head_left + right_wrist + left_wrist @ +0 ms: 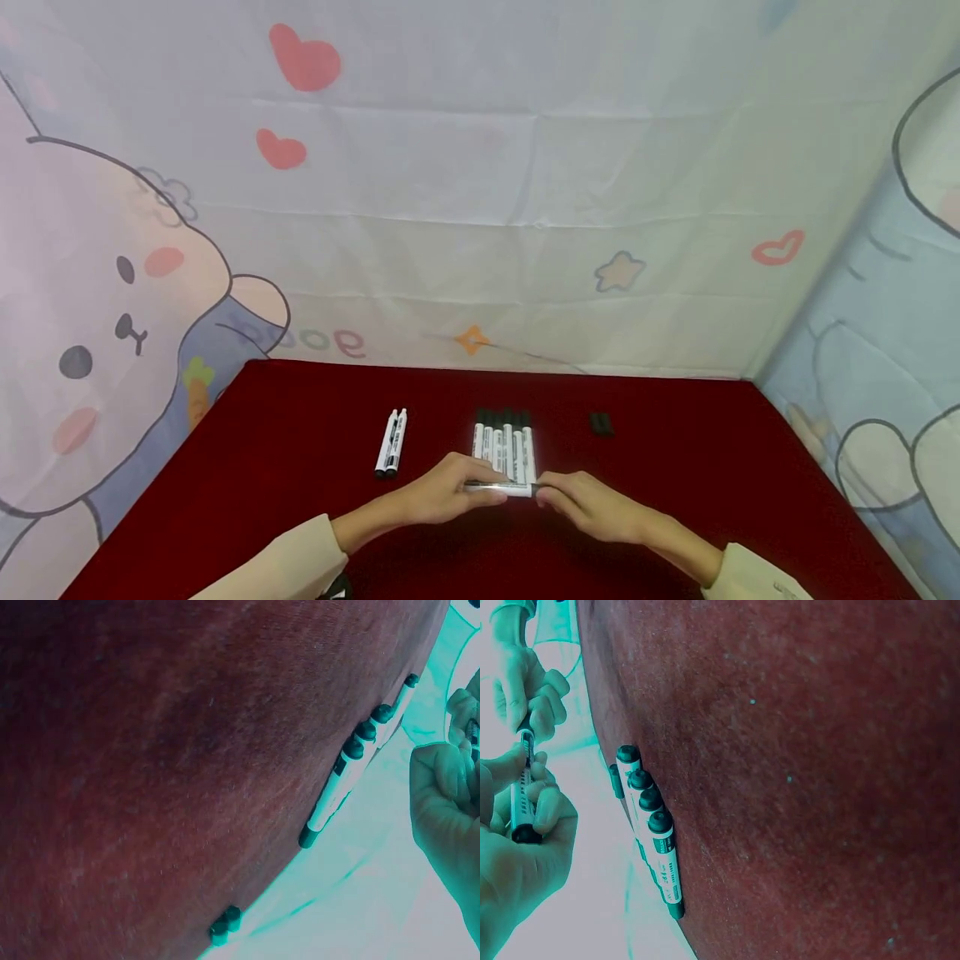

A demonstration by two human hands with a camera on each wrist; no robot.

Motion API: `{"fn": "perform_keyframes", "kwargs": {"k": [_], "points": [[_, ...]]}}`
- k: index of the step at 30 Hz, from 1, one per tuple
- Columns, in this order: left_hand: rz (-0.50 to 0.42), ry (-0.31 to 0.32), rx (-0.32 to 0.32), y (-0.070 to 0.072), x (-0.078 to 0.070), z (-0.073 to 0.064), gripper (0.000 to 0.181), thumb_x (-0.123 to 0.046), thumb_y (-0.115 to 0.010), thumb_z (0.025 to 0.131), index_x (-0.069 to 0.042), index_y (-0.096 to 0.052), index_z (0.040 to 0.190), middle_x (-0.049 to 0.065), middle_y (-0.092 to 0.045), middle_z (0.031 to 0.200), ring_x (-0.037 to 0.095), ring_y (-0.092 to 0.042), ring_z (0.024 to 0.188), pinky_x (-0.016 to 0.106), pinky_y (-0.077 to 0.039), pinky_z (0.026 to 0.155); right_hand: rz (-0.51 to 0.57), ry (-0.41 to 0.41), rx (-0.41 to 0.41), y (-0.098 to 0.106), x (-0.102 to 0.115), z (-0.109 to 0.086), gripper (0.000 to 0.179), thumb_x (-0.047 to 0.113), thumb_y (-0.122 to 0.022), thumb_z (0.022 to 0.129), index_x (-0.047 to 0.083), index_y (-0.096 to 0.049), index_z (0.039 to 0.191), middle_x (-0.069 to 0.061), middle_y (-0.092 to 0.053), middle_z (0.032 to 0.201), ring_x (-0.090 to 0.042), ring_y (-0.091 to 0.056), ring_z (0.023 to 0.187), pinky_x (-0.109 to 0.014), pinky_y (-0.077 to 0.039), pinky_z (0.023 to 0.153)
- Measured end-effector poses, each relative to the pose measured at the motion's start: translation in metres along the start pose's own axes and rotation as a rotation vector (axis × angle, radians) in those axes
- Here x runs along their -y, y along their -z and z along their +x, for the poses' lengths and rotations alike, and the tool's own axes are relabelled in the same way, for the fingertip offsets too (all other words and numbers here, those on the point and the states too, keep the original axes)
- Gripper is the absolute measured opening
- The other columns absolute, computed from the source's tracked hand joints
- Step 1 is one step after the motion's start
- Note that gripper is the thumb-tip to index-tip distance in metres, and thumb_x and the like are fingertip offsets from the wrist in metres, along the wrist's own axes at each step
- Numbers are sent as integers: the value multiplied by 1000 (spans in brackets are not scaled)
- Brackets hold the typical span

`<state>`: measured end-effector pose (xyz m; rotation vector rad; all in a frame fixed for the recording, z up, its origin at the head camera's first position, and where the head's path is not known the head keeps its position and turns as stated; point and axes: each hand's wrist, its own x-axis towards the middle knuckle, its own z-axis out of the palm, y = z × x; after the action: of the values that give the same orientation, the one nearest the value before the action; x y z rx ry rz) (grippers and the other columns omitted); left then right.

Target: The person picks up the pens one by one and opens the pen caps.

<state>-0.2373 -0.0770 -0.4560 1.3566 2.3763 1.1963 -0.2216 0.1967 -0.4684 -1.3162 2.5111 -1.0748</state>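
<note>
A white whiteboard marker (519, 491) is held level between both hands, above the near side of the table. My left hand (442, 493) grips its barrel, fingers and thumb wrapped about it, as the left wrist view also shows. At the other end, my right hand (596, 505) pinches the black cap (525, 722), which looks to be on the marker; any gap is too small to tell. Just beyond the hands lies a row of several white markers (503, 447) with black caps pointing away from me. In the right wrist view, the right hand (442, 802) shows only partly.
Two markers without caps (391, 443) lie side by side on the left, white ends pointing away. Two loose black caps (602, 423) are together on the right. A dark red cloth (300, 433) covers the table, and a printed curtain (525, 183) hangs behind it.
</note>
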Motion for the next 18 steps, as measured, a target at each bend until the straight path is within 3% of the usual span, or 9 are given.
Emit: {"fn": "perform_keyframes", "kwargs": {"k": [6, 8, 11, 12, 14, 18], "points": [[-115, 113, 39, 2, -2, 0, 27, -19, -65, 101, 1, -75, 117, 11, -77, 105, -3, -52, 79, 16, -48, 72, -87, -14, -6, -1, 3, -2, 22, 23, -44, 110, 10, -62, 107, 2, -56, 80, 4, -46, 75, -16, -45, 70], [-200, 187, 64, 3, -2, 0, 28, -19, -64, 101, 1, -75, 118, 7, -73, 90, -1, -48, 69, 16, -44, 63, -122, 5, -14, -1, 4, -3, 22, 23, -45, 110, 10, -62, 111, 2, -57, 83, 3, -47, 78, -16, -45, 72], [-306, 290, 79, 3, -2, -2, 29, -21, -64, 101, 1, -75, 117, -2, -58, 74, 2, -39, 58, 17, -35, 52, -169, 43, -29, -2, 3, -3, 22, 23, -45, 110, 10, -62, 113, 0, -61, 86, 2, -49, 80, -16, -46, 73], [-313, 299, 80, 3, -2, -2, 29, -21, -64, 101, 1, -75, 117, -2, -54, 72, 2, -37, 56, 17, -32, 51, -167, 44, -24, -3, 2, -3, 22, 23, -45, 110, 10, -62, 114, -2, -61, 86, 2, -49, 81, -16, -46, 73], [-264, 263, 63, 3, 0, -2, 28, -21, -65, 101, 1, -76, 115, 2, -62, 75, 1, -42, 60, 16, -36, 53, -124, 24, -2, -4, -1, -2, 23, 24, -44, 110, 9, -61, 113, -2, -60, 86, 3, -48, 80, -16, -46, 73], [-79, 117, 3, 0, 3, -1, 25, -18, -70, 98, 0, -77, 113, 11, -77, 99, -4, -54, 79, 15, -49, 70, 202, -122, 119, -2, -6, -3, 32, 26, -40, 112, 1, -60, 114, 1, -50, 78, 2, -45, 69, -16, -43, 62]]}}
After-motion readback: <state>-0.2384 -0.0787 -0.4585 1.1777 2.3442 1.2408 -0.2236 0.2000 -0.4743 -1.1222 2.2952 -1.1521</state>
